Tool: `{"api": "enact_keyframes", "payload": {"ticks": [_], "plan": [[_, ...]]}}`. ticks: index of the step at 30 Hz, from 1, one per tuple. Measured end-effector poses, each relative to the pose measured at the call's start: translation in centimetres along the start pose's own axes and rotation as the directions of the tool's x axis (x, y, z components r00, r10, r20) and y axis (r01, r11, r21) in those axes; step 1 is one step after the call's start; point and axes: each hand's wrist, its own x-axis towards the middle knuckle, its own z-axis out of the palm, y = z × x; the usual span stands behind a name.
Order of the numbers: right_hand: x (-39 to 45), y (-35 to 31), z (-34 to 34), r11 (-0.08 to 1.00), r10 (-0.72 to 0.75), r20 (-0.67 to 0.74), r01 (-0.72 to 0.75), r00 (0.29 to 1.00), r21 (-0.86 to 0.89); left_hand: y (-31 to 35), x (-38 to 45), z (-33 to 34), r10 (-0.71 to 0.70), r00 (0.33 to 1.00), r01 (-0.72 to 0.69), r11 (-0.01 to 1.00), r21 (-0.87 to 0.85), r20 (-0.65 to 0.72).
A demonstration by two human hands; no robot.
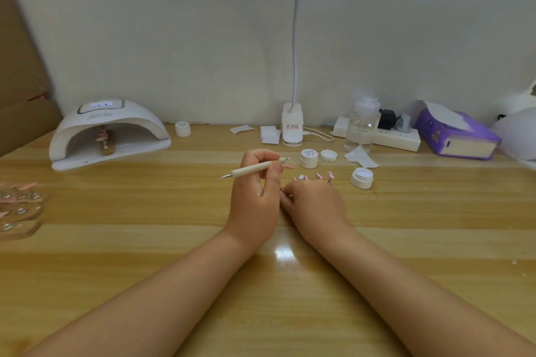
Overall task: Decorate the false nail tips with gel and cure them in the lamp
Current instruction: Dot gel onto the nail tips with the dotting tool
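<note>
Left hand: your left hand (255,197) is curled round a cream dotting pen (255,167), thumb and fingers pinching its shaft so that it lies nearly level, one metal tip pointing out to the left and the other to the right.
Right hand: your right hand (313,203) rests on the wooden table (145,240) just beside your left, knuckles up and fingers bent down; a small metal piece shows at its far edge, but you cannot tell from here whether the fingers grip anything.
Nail tips: a row of pink false nail tips (314,176) with white marks sits just beyond your right fingers; one plain pink tip (289,166) lies near the pen's right end.
Gel: an open pot (362,178) stands near your right hand, to its right; a closed pot (309,158) and a loose lid (328,155) stand just past the tips.
Curing lamp: the white lamp (108,133) sits well off to the left of your left hand, at the back of the table, display lit, with a holder of pink tips (104,139) inside its mouth.
More tips: further holders with pink tips (18,206) lie at the far left edge, blurred.
Beyond your hands: a clip-on desk light (293,129), white wipes (269,135), another small pot (182,128), a clear pump bottle (363,124), a power strip (397,139) and a purple tissue box (458,136).
</note>
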Motion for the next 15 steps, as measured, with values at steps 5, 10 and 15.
{"api": "enact_keyframes", "payload": {"ticks": [5, 10, 15], "plan": [[-0.3, 0.0, 0.2, 0.999, -0.032, -0.053, 0.033, 0.998, 0.012, -0.3, 0.1, -0.1, -0.026, 0.999, 0.026, 1.000, 0.005, -0.034], [-0.7, 0.1, -0.6, 0.983, 0.032, -0.148, -0.004, 0.988, 0.185, -0.1, 0.2, -0.2, -0.026, 0.998, 0.026, 1.000, -0.012, -0.057], [-0.8, 1.2, -3.2, 0.896, 0.118, -0.158, -0.037, 0.980, 0.442, -0.2, 0.2, -0.3, -0.048, 0.998, 0.049, 0.999, 0.017, -0.050]]}}
